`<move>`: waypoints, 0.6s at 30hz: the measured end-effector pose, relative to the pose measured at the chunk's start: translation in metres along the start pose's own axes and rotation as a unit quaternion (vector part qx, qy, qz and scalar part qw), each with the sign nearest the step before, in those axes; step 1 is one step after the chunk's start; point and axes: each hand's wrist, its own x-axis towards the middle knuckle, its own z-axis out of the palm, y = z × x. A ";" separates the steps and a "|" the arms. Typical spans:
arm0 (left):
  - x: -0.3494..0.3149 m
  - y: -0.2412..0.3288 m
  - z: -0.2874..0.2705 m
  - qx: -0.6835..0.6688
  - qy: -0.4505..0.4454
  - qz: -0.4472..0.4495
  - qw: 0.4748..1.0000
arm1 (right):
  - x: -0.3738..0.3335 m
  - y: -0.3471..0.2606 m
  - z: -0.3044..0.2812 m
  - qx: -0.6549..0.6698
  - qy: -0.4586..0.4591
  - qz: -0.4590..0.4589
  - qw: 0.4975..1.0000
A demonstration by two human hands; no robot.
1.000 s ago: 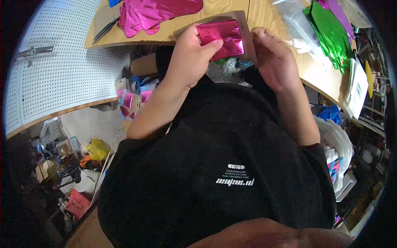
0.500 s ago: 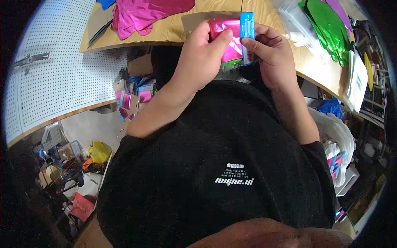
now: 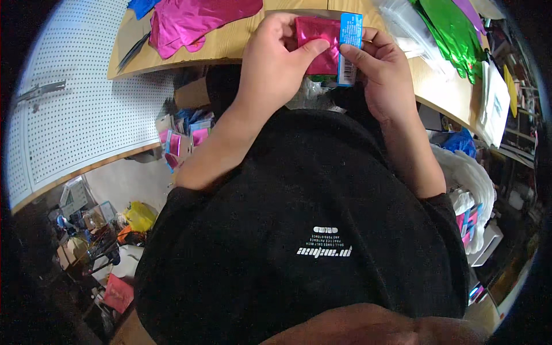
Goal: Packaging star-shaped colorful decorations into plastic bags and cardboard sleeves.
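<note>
Both my hands hold a flat, shiny pink foil packet over the front edge of the table. A blue card strip with a barcode at its lower end runs along the packet's right side. My left hand grips the pink part, its thumb pressed on the front and its fingers mostly hidden behind. The thumb of my right hand presses on the blue strip, with the other fingers bent behind it. What lies under the packet is partly covered; a bit of green shows there.
On the wooden table lie a crumpled pink foil sheet, a dark pointed tool, clear plastic sleeves and green foil. White pegboard stands at left. Pink packets sit below the table; a white bag hangs right.
The packet and both hands have shifted slightly up and the packet a little right. It has tilted, so its pink face looks darker and the barcode shows more clearly. Both hands keep their grip.
</note>
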 end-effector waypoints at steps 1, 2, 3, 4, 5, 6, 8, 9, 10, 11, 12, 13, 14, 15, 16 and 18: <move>0.000 0.000 0.000 0.000 -0.002 0.000 1.000 | 0.000 0.000 -0.001 0.000 0.000 -0.004 1.000; 0.000 0.001 -0.002 -0.079 -0.037 -0.065 0.994 | 0.000 0.000 -0.002 -0.001 -0.001 -0.008 1.000; 0.001 0.001 -0.003 -0.156 -0.072 -0.130 0.976 | -0.001 0.000 -0.003 0.000 0.001 -0.009 1.000; 0.001 -0.001 -0.006 -0.156 -0.073 -0.130 0.976 | -0.001 0.000 -0.002 0.006 0.000 -0.007 1.000; 0.002 -0.006 -0.008 -0.101 -0.094 -0.111 0.984 | -0.002 0.000 -0.002 0.012 -0.001 -0.005 1.000; 0.003 -0.009 -0.009 -0.045 -0.114 -0.092 0.988 | -0.002 -0.001 -0.003 0.012 0.000 -0.005 1.000; 0.004 -0.005 -0.007 -0.044 -0.105 -0.088 0.990 | -0.002 -0.004 -0.004 0.017 -0.009 0.009 1.000; 0.004 -0.001 -0.005 -0.044 -0.095 -0.083 0.991 | -0.001 -0.003 -0.006 0.017 -0.009 0.009 1.000; 0.004 0.004 -0.003 -0.044 -0.096 -0.083 0.991 | 0.000 -0.002 -0.009 0.020 -0.008 -0.005 1.000; 0.004 0.009 -0.001 0.004 -0.072 -0.028 0.997 | 0.001 -0.002 -0.011 0.023 -0.008 -0.020 1.000; 0.005 0.012 0.000 0.052 -0.048 0.027 0.997 | 0.001 -0.003 -0.012 0.023 -0.007 -0.021 0.999; 0.006 0.013 0.000 0.051 -0.049 0.029 0.997 | 0.000 -0.005 -0.015 0.043 -0.004 -0.024 0.999; 0.008 0.012 -0.001 0.074 -0.014 0.067 0.995 | -0.001 -0.007 -0.016 0.062 -0.002 -0.027 0.998; 0.010 0.012 -0.004 0.097 0.021 0.106 0.989 | -0.004 -0.009 -0.017 0.061 -0.001 -0.030 0.998; 0.016 0.012 -0.005 0.119 0.056 0.147 0.980 | -0.006 -0.012 -0.019 0.067 0.008 -0.036 0.997; 0.014 0.022 -0.009 -0.061 0.011 0.090 0.994 | -0.011 -0.015 -0.018 0.084 0.029 -0.039 0.995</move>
